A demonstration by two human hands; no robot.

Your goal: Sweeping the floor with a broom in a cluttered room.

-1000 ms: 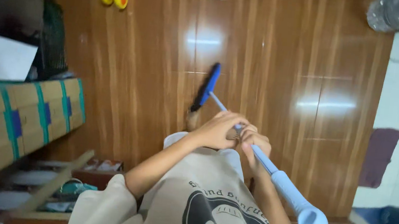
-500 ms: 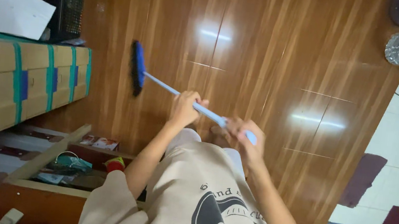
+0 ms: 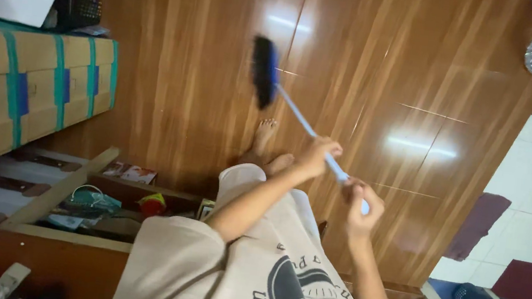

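Both fists wrapped round light-blue plastic broom handle (image 3: 312, 135): left hand (image 3: 315, 155) lower for steering, right hand (image 3: 360, 206) near top for leverage; blue broom head w/ black bristles (image 3: 264, 71) angled onto glossy wood-pattern floor (image 3: 189, 57).

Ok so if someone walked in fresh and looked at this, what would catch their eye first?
Probably the blue broom in the middle, its dark bristle head blurred over the glossy wooden floor. The left hand grips the pale handle further down, the right hand near its top end. Next, the cardboard boxes with green and blue tape at the left.
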